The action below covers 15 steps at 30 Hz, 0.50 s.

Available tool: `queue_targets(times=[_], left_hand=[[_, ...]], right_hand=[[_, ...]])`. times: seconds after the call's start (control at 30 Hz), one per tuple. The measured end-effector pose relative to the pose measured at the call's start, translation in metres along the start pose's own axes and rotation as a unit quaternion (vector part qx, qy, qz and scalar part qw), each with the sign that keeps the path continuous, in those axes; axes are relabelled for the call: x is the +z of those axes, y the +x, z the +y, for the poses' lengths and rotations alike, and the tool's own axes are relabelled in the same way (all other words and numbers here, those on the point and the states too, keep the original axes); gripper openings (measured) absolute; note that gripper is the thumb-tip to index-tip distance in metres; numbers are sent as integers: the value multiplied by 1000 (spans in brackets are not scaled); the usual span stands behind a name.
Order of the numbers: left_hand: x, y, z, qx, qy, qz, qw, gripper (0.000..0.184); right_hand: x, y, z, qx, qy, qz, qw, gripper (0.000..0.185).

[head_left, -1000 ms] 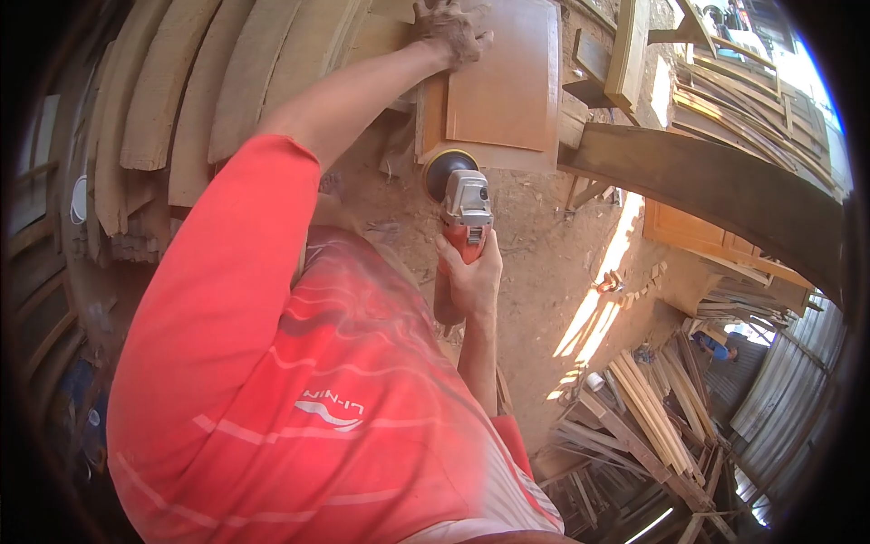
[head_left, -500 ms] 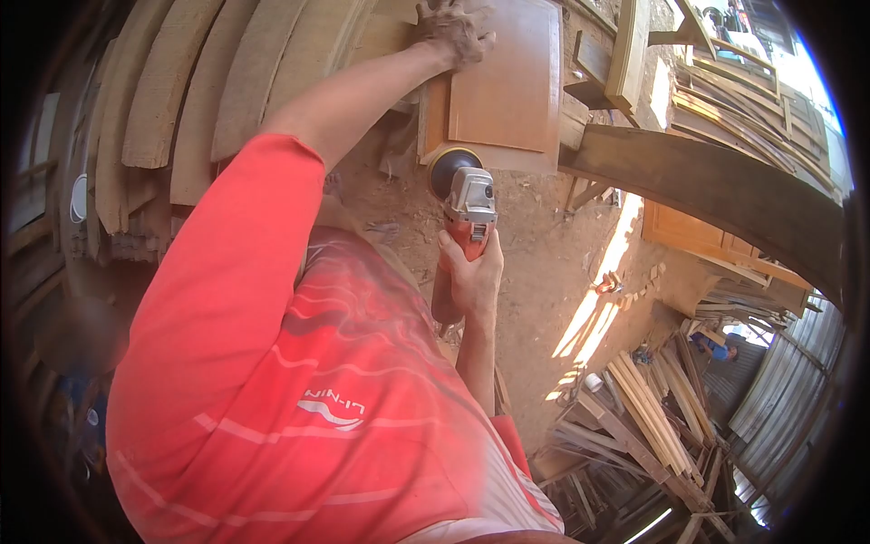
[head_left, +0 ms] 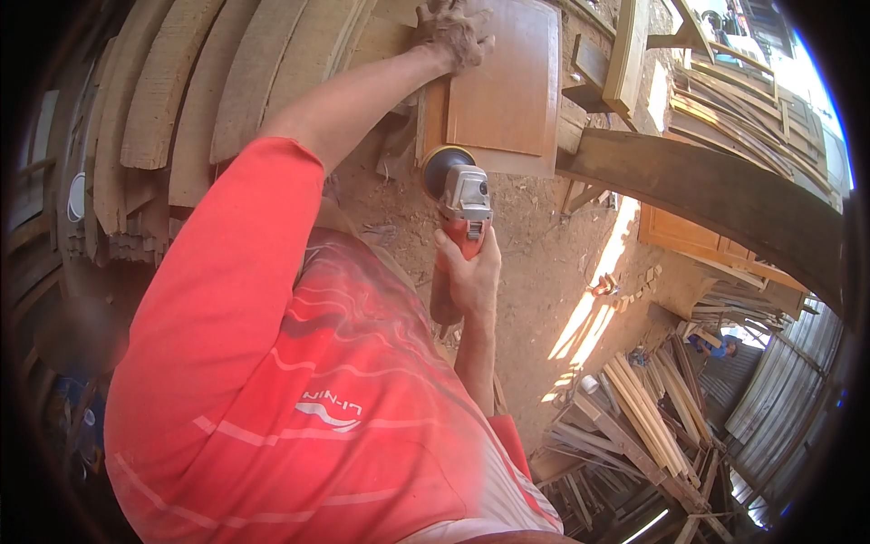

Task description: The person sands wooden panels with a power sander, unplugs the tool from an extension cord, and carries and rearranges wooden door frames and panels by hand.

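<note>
In the head view my right hand (head_left: 473,272) is wrapped round the red body of an angle grinder (head_left: 468,195) with a silver gear head. At its front is a round black disc (head_left: 447,170) with a yellowish rim, by the lower left corner of a brown wooden panel door (head_left: 503,109). Whether the disc touches the wood I cannot tell. Farther up, my left hand (head_left: 453,34) rests with spread fingers on the panel's upper left part, holding nothing. The panel's top end is cut off by the frame.
Thick boards (head_left: 172,91) stand in a row on the left. A dark curved beam (head_left: 707,181) crosses on the right, above another orange-brown panel (head_left: 693,236). Timber strips (head_left: 652,412) lie piled at lower right, near a person in blue (head_left: 716,345). Bare soil (head_left: 535,263) lies below.
The grinder and my right hand have shifted very slightly left, along with a small shift of the whole view. My left hand stays in place on the panel.
</note>
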<state>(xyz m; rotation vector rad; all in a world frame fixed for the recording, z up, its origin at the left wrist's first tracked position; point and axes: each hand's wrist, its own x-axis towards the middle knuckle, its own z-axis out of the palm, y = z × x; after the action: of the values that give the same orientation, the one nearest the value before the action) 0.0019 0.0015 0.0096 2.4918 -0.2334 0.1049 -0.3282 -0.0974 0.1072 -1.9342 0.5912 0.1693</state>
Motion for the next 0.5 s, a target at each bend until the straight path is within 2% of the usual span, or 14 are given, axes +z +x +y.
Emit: queue_targets(times=[0.33, 0.5], left_hand=[[3, 0, -4, -1, -12, 7, 1000, 59], [8, 4, -4, 8, -8, 23, 1000, 58]], right_hand=[[-4, 2, 2, 21, -11, 20, 1000, 46], [2, 0, 5, -2, -12, 14, 1000, 44]])
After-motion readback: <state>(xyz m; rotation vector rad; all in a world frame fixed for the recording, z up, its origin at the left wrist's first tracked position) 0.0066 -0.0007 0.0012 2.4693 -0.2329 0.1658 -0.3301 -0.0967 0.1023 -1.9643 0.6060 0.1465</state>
